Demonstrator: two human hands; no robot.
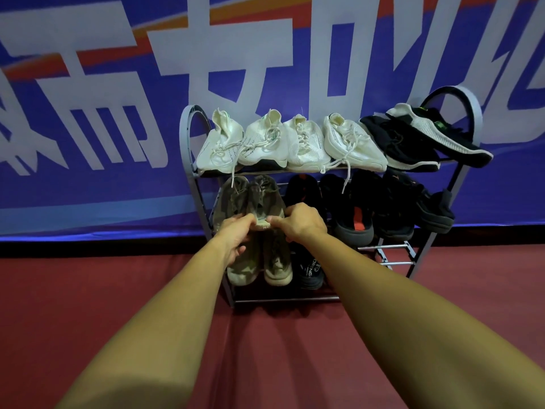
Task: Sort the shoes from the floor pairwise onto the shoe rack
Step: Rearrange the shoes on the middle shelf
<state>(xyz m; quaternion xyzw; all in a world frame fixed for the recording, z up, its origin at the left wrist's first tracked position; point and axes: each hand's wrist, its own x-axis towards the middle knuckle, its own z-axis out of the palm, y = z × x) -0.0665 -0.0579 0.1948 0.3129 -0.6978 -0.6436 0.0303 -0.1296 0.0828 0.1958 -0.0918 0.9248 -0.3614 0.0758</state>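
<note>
Both my hands are on the middle shelf of the shoe rack (280, 299), at its left end. The fingers (250, 220) of my left hand (236, 236) and those of my right hand (303, 224) pinch the pale front end of the olive shoe (264, 199) from either side. The shoe lies on the shelf just beside its olive partner (233, 199), the two touching, so I judge I am squaring this pair up rather than carrying it.

The job looks close to finished. The top shelf holds four white sneakers (292, 140) in a row as two pairs, and at its right end a black pair with white soles (418, 140), one tipped over the other. The middle shelf, right of my hands, is packed with black shoes (354, 208), some with red inside; they are too dark for me to count the pairs. On the bottom shelf a khaki pair (259, 268) sits under my wrists with a black lettered shoe (309, 270) next to it; my right arm hides whether it has its partner there. The red floor (265, 349) shows no loose shoes in what I can see, though the view is cut off at the sides. What seems left is setting this olive pair straight, checking that black shoe's partner, and perhaps righting the tipped shoe on top
</note>
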